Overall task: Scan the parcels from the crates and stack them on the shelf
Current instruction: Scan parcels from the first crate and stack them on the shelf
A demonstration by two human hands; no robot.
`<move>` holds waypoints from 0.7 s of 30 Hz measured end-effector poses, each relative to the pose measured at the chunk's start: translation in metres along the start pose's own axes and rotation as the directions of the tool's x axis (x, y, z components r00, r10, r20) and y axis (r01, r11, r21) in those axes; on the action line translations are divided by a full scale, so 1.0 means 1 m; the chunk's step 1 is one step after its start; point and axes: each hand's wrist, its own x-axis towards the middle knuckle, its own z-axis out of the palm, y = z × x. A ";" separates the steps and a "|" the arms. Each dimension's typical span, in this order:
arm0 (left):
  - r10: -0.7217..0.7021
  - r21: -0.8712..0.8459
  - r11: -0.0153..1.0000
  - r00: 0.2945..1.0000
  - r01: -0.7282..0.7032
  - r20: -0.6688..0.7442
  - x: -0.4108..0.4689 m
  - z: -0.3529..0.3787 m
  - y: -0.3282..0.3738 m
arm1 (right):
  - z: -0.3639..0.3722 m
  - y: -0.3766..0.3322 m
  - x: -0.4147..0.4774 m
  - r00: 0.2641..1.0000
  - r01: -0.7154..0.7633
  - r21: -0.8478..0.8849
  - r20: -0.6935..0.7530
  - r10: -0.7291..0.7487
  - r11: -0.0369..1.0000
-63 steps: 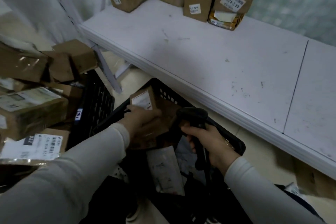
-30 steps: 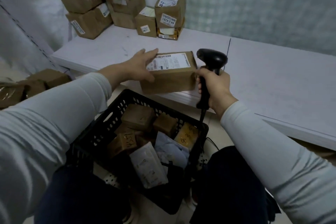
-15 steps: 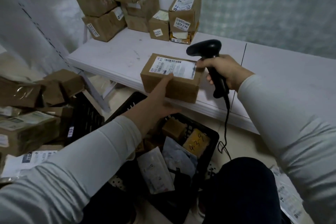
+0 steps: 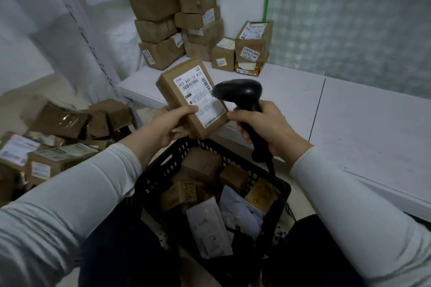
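Scanning now: my left hand (image 4: 169, 124) pinches the parcel (image 4: 189, 93), held label-up above the crate (image 4: 161, 170) at 6 o'clock. My right hand (image 4: 270, 130) is wrapped round the scanner (image 4: 238, 92), aimed at the barcode. Next I'd lift the parcel over the shelf (image 4: 361, 119) edge to the stack (image 4: 163, 28) at 12; there's bare room at 3.

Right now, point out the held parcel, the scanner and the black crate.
held parcel (image 4: 193, 95), head view, on its white shipping label.
scanner (image 4: 238, 91), head view, on the top of its black head.
black crate (image 4: 163, 170), head view, on its perforated left wall.
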 end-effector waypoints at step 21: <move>-0.041 0.049 0.998 0.999 0.043 -0.030 -0.015 -0.033 0.009 | 0.028 -0.022 -0.021 0.992 0.094 0.018 -0.081 -0.092 0.995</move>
